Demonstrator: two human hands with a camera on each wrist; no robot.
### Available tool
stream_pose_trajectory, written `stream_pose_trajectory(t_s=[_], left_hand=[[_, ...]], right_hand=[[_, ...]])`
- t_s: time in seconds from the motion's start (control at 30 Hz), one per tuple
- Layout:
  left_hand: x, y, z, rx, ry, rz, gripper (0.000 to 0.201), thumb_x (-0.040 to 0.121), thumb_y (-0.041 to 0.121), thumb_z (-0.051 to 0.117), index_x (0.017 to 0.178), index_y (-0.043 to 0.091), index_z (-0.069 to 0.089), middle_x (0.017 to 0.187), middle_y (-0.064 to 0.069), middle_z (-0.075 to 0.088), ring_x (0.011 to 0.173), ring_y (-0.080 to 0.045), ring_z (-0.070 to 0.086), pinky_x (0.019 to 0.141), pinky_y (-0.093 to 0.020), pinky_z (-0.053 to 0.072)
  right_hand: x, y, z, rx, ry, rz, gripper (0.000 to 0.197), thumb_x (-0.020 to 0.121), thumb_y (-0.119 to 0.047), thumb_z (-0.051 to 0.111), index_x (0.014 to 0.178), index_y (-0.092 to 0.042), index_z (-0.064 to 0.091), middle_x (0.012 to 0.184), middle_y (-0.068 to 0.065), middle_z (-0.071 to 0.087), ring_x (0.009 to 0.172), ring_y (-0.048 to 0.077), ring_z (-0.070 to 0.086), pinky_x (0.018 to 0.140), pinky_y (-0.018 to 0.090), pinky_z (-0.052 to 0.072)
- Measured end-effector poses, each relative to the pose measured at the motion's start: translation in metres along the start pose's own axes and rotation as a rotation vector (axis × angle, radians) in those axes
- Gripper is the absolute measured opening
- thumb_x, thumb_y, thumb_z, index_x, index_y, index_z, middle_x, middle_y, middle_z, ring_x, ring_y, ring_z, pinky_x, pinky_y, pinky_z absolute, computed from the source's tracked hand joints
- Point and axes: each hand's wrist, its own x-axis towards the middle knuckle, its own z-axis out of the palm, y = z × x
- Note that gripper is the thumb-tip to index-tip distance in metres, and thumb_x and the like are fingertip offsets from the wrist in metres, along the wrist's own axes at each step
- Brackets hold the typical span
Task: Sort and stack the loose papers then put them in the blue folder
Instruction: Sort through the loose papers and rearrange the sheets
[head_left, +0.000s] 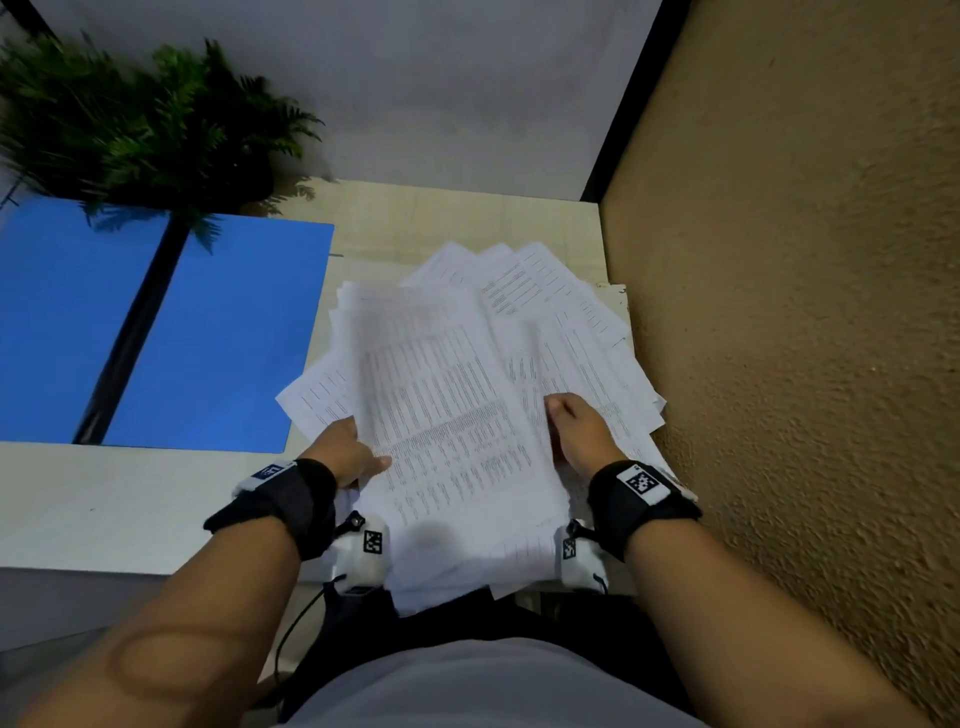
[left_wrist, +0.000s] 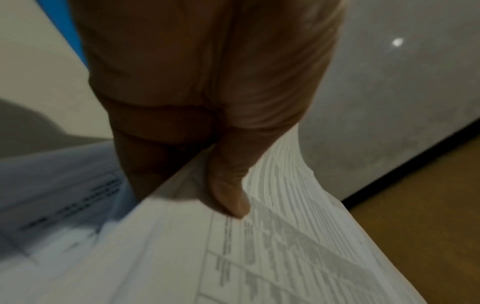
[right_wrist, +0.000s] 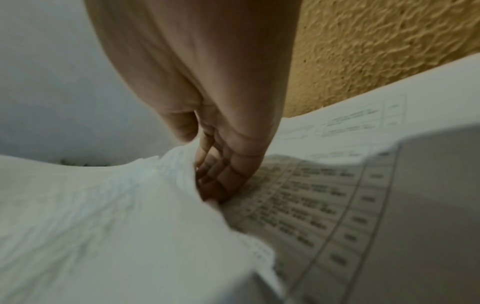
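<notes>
A thick stack of printed papers (head_left: 447, 415) is raised slightly in front of me, blurred. My left hand (head_left: 363, 457) grips its left edge, thumb (left_wrist: 228, 185) on the top sheet (left_wrist: 259, 257) and fingers underneath. My right hand (head_left: 561, 423) grips the right edge, with its fingers (right_wrist: 221, 181) curled under the stack (right_wrist: 103, 216) and above the sheets (right_wrist: 324, 195) lying below. More loose papers (head_left: 545, 291) lie fanned out on the desk behind and to the right. The blue folder (head_left: 223, 332) lies open and flat to the left, with a black spine down its middle.
A potted fern (head_left: 156, 119) stands at the back left, its fronds overhanging the folder. A tan textured wall (head_left: 779, 312) runs close along the right of the papers. The pale desk (head_left: 104, 509) shows bare in front of the folder.
</notes>
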Motion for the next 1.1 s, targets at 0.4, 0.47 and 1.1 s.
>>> stream_pose_trajectory(t_s=[0.4,0.47,1.1], left_hand=[[-0.003,-0.003,0.019,-0.213,0.371,0.104,0.029,0.1,0.005,0.04,0.128,0.002,0.047,0.13,-0.016,0.056,0.114,-0.032,0.057,0.096,-0.038,0.047],[-0.002,-0.005,0.014,-0.197,0.367,0.079,0.027,0.099,0.005,0.041,0.125,0.001,0.047,0.132,-0.018,0.055,0.114,-0.033,0.056,0.1,-0.04,0.046],[-0.007,-0.002,0.02,-0.078,0.114,0.071,0.022,0.097,-0.006,0.042,0.11,0.007,0.03,0.102,-0.005,0.046,0.072,-0.005,0.04,0.045,-0.008,0.039]], right_hand=[[0.005,0.004,0.002,-0.605,0.334,-0.058,0.038,0.097,-0.025,0.05,0.135,-0.024,0.05,0.132,0.011,0.049,0.118,0.03,0.048,0.098,0.043,0.043],[0.008,0.007,-0.017,-0.681,0.418,0.067,0.045,0.095,-0.03,0.056,0.136,-0.015,0.046,0.136,0.016,0.046,0.124,0.034,0.043,0.099,0.046,0.04],[-0.01,-0.009,-0.051,-0.447,0.42,0.009,0.031,0.089,-0.003,0.059,0.117,-0.01,0.05,0.119,0.019,0.059,0.109,0.037,0.058,0.089,0.041,0.048]])
